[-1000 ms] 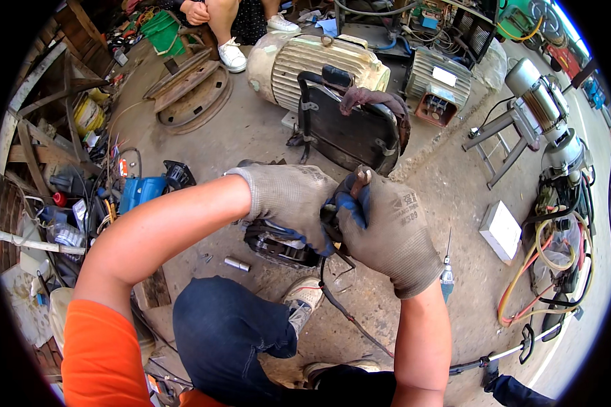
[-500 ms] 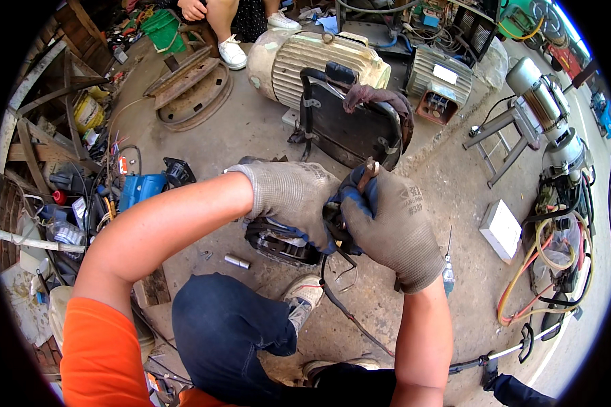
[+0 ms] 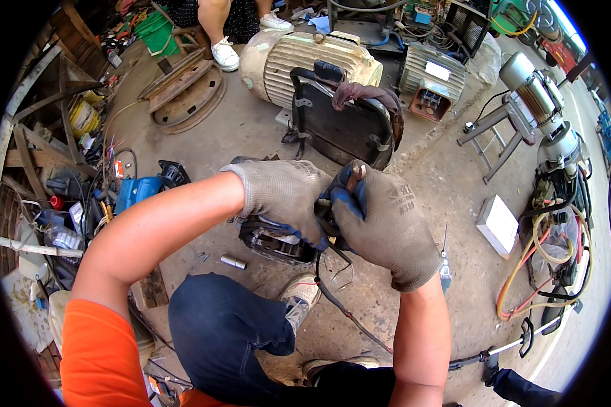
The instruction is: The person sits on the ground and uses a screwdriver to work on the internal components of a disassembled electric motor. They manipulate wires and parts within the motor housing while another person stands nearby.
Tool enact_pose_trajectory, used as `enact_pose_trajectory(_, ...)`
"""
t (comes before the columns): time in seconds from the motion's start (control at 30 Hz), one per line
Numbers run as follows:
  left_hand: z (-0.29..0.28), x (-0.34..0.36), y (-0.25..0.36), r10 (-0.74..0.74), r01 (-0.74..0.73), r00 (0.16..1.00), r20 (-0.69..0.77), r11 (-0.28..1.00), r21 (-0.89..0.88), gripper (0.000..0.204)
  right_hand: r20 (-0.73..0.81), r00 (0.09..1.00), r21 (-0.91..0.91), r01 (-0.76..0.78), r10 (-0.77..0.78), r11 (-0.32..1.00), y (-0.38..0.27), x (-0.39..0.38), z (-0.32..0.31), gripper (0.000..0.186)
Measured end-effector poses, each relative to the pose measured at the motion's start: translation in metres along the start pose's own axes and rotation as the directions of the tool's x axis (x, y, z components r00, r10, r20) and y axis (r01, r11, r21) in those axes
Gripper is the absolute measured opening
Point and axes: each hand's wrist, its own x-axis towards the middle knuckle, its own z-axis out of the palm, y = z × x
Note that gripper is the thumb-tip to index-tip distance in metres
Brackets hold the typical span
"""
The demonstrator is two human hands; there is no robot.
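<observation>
Both hands are in grey knit gloves with blue fingertips and they meet right in the middle of the view. The left hand (image 3: 282, 197) is clenched over a small dark part (image 3: 327, 218) that's mostly hidden, so I can't tell exactly what it is. The right hand (image 3: 380, 220) is wrapped around the same spot from the 3 o'clock side, its fingers (image 3: 346, 197) curled tight, with a short metal stub (image 3: 355, 175) poking up at 12 o'clock between them.

Just below the left hand, at about 7 o'clock, sits a black round housing (image 3: 273, 241) on the concrete floor (image 3: 251, 136). A black cable (image 3: 343, 308) hangs from the hands and trails off toward 5 o'clock.

Behind the hands at 12 o'clock there's a dark folding seat (image 3: 343, 125) with a rag draped on it, and beyond that a big ribbed electric motor (image 3: 305, 64). A white box (image 3: 497, 224) lies at 3 o'clock, a blue power tool (image 3: 137, 191) at 9 o'clock. A small metal cylinder (image 3: 233, 262) lies on the floor at 8 o'clock.
</observation>
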Motion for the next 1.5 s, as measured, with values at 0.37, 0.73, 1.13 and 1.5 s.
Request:
enact_pose_trajectory(0.37, 0.001, -0.001, -0.001, 0.009, -0.010, 0.999, -0.050, 1.000, -0.011, 0.062, -0.046, 0.991, 0.219, -0.116, 0.129, 0.969, 0.012, -0.001, 0.000, 0.028)
enact_pose_trajectory(0.73, 0.001, -0.004, -0.018, 0.046, -0.048, 0.997, -0.059, 0.998, -0.034, 0.061, -0.063, 0.997, 0.161, -0.039, 0.049, 0.986, -0.004, 0.000, -0.002, 0.026)
enact_pose_trajectory(1.13, 0.014, 0.016, -0.084, 0.060, -0.096, 0.965, -0.257, 0.987, -0.130, 0.082, -0.465, 0.883, 0.060, 0.099, -0.060, 0.993, -0.038, -0.030, -0.017, 0.028)
enact_pose_trajectory(1.5, 0.029, 0.025, -0.030, 0.135, -0.253, 0.962, -0.238, 0.768, -0.588, 0.054, -0.431, 0.885, 0.055, -0.169, 0.175, 0.984, -0.052, -0.192, -0.012, 0.028)
